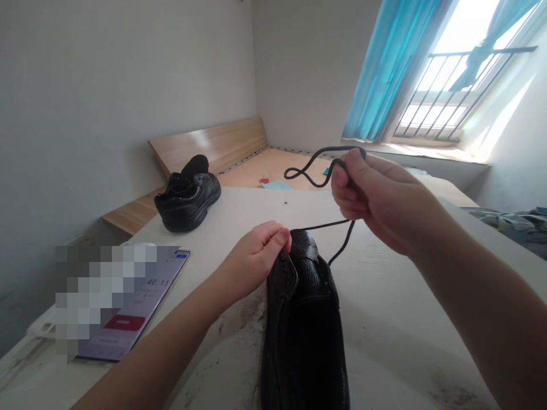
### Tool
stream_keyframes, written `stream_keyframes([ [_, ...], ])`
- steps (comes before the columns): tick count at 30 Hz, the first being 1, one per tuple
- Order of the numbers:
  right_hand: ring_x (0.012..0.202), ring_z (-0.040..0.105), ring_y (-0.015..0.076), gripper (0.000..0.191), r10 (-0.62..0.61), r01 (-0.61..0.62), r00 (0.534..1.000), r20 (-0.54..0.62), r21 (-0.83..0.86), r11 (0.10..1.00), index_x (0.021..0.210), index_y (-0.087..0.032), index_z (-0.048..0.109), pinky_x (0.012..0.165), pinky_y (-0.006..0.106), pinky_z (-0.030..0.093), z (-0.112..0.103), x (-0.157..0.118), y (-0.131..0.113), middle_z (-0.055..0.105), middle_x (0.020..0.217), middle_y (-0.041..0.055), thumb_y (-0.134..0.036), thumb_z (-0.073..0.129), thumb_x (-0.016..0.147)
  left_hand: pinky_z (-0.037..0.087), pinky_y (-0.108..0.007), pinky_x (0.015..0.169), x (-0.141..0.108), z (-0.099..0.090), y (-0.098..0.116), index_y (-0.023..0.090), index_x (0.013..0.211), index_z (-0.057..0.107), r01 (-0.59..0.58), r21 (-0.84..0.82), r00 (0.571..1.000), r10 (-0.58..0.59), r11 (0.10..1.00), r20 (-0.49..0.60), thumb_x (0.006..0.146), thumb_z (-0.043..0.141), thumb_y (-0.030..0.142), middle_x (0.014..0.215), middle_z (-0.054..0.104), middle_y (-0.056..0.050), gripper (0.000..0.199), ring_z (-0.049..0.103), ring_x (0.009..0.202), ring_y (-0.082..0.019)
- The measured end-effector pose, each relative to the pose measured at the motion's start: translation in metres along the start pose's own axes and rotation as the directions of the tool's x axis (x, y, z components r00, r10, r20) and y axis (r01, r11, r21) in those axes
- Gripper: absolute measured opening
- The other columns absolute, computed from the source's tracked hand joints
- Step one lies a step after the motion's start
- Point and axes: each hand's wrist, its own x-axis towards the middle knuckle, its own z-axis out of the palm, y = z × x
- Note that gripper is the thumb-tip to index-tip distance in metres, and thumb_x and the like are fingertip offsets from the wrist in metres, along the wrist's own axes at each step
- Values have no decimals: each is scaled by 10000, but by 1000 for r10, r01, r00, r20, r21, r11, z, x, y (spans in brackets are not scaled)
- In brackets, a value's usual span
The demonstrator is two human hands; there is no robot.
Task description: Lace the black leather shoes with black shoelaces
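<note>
A black leather shoe (306, 262) stands on the white table, its heel toward me and its dark opening facing up. My left hand (256, 253) pinches the top of its left eyelet flap. Raised above the shoe to the right, my right hand (371, 193) is closed around a black shoelace (318, 226). One stretch of lace runs taut from beside my left fingertips to the right fist; another hangs down to the right eyelet flap. A loose loop sticks out leftward from the right fist. My fingers hide the upper left eyelets.
Another black shoe (188, 196) rests at the table's far left, with no lace clearly visible. A phone (145, 307) with a lit screen lies at the left edge of the table (397, 319). Beyond are a wooden board (209, 145) and a curtained window.
</note>
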Motion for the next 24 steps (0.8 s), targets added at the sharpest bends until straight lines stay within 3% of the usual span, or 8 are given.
stream_keyframes([
  [2, 628, 482, 145, 367, -71, 73, 997, 15, -260, 963, 811, -215, 561, 606, 291, 358, 3, -1, 4, 536, 712, 10, -480, 386, 994, 343, -274, 636, 0, 0, -1, 198, 651, 483, 33, -85, 999, -35, 996, -25, 961, 411, 390, 636, 447, 33, 371, 433, 640, -143],
  [4, 744, 533, 172, 334, -37, 125, 982, 188, -486, 865, 878, -206, 637, 668, 306, 363, 5, -3, 7, 635, 832, 42, -405, 394, 991, 319, -269, 598, 1, 2, 0, 194, 628, 488, 62, -202, 998, -64, 977, -1, 943, 434, 407, 601, 412, 38, 384, 389, 600, -133],
  [7, 686, 506, 162, 378, 157, 151, 873, 461, -563, 812, 799, -204, 646, 636, 305, 343, 7, -6, 7, 623, 745, 27, -427, 400, 981, 327, -264, 595, 2, 4, 0, 192, 648, 497, 83, -319, 996, -88, 944, -2, 928, 431, 407, 612, 416, 36, 358, 377, 596, -129],
  [9, 633, 464, 143, 415, 163, 130, 846, 509, -491, 861, 719, -198, 593, 606, 293, 331, 7, -5, 7, 555, 666, 1, -480, 418, 968, 340, -262, 611, 2, 4, 0, 194, 671, 497, 79, -328, 995, -94, 941, -28, 930, 424, 410, 631, 422, 33, 345, 387, 619, -133],
  [13, 663, 429, 135, 384, -1, 107, 903, 430, -222, 969, 702, -189, 552, 640, 281, 335, 11, -1, 13, 471, 662, -18, -486, 480, 935, 365, -271, 674, 1, 6, -3, 196, 710, 508, 120, -266, 992, -104, 957, 74, 903, 499, 400, 704, 461, 26, 281, 437, 704, -147],
  [16, 655, 405, 130, 371, 21, 4, 938, 345, -71, 997, 690, -174, 567, 652, 285, 322, 21, 3, 22, 461, 657, -18, -435, 479, 939, 370, -290, 706, 1, 9, -9, 193, 700, 503, 160, -176, 983, -142, 971, 112, 891, 490, 381, 734, 487, 16, 268, 458, 738, -159],
  [21, 650, 422, 120, 393, 102, -140, 964, 246, 141, 980, 667, -175, 525, 690, 286, 351, 34, 5, 34, 493, 676, -16, -446, 486, 949, 352, -304, 638, 6, 9, -17, 198, 735, 493, 224, -166, 974, -228, 960, -9, 947, 315, 478, 669, 456, 22, 393, 441, 652, -162],
  [24, 712, 490, 129, 382, 110, -204, 962, 249, 393, 896, 642, -188, 469, 754, 290, 414, 32, 8, 37, 586, 777, 15, -453, 585, 891, 359, -317, 679, 5, 5, -10, 194, 710, 510, 231, -141, 972, -236, 963, -21, 931, 374, 486, 668, 460, 20, 391, 457, 685, -170],
])
